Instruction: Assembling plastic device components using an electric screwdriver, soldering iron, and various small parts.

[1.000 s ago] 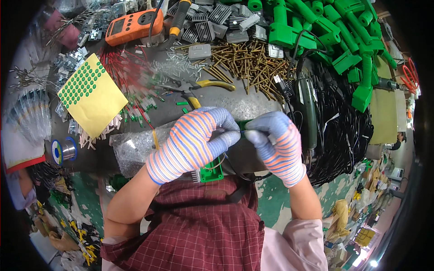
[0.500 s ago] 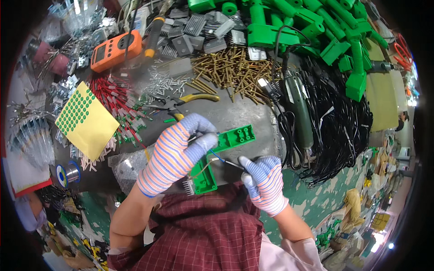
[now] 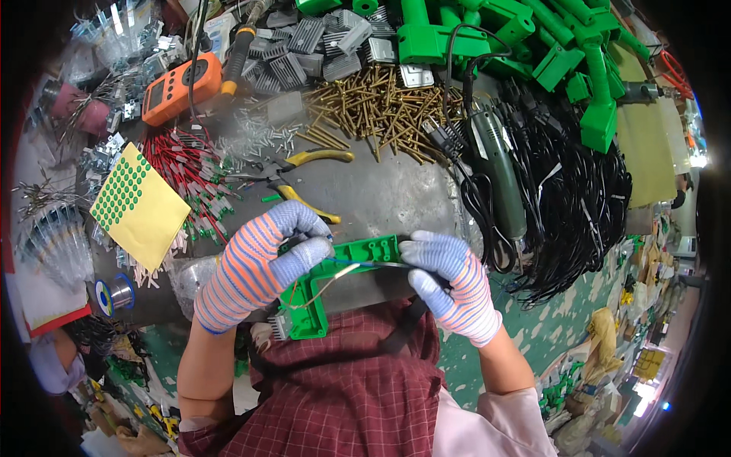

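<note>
A green L-shaped plastic housing half [image 3: 311, 308] lies open side up at the table's front edge, between my gloved hands. A small finned metal heat sink [image 3: 278, 328] sits at its near end. My left hand [image 3: 263, 263] is closed over the housing's corner, its thumb and forefinger pinching a thin blue wire [image 3: 335, 261]. Between thumb and fingers, my right hand [image 3: 453, 283] grips a black cable [image 3: 390, 265], just beside the housing's right end. A light-coloured wire [image 3: 332, 284] with a white tip loops over the housing. My left fingertips are partly hidden.
Yellow-handled pliers [image 3: 293, 194] lie beyond the housing. Farther back are a pile of brass screws [image 3: 377, 110], grey heat sinks [image 3: 304, 46], an orange multimeter [image 3: 181, 87] and green housings [image 3: 487, 46]. A dark green electric screwdriver [image 3: 499, 175] and bundled black cables [image 3: 571, 190] lie right.
The housing has shifted left and slightly toward me. My right hand has moved up beside its right end, and the cable now runs nearly level across it. My left hand has moved left.
</note>
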Demonstrator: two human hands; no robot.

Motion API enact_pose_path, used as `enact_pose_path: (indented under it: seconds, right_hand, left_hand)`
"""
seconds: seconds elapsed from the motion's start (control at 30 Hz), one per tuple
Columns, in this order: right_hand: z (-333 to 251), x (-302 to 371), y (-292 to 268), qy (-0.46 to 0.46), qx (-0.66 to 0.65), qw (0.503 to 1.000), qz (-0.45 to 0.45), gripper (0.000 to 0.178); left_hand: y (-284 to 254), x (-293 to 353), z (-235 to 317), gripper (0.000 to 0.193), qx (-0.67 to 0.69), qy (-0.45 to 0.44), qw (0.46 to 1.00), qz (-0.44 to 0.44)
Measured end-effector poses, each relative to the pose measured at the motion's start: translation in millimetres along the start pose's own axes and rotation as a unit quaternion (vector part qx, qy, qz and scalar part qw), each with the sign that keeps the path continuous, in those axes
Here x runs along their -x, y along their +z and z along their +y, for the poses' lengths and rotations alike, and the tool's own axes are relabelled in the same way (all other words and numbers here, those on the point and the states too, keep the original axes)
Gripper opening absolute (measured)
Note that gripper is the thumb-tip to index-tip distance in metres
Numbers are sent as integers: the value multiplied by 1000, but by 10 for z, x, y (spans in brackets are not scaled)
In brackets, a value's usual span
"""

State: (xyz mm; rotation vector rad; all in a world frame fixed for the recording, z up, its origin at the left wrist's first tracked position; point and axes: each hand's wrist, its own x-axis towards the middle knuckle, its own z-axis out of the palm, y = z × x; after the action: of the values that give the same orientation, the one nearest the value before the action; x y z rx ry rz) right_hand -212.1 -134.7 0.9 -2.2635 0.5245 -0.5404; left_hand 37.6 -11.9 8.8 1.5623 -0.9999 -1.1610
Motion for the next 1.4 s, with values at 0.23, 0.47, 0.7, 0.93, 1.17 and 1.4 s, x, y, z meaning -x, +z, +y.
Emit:
enact_pose_path:
  seconds: [0.23, 0.47, 0.7, 0.93, 1.17, 1.4]
  right_hand:
    - [149, 59, 337, -36, 195, 973, 117, 29]
    - [-187, 38, 288, 29, 269, 960, 75, 54]
    - [-459, -362, 230, -73, 186, 978, 66, 51]
    - [-647, -1010, 563, -220, 241, 945, 16, 32]
    - [-796, -781, 421, -159, 159, 974, 37, 35]
    - [-894, -416, 421, -199, 61, 978, 33, 23]
  left_hand:
    - [27, 65, 28, 15, -61, 38, 996, 59]
    - [-103, 275, 2, 45, -87, 56, 989, 109]
    - [-98, 429, -323, 26, -18, 71, 979, 190]
    - [-168, 465, -278, 17, -152, 177, 951, 202]
    - [-95, 1154, -524, 17, -227, 311, 832, 398]
    - [-274, 2062, -1734, 35, 169, -125, 656, 725]
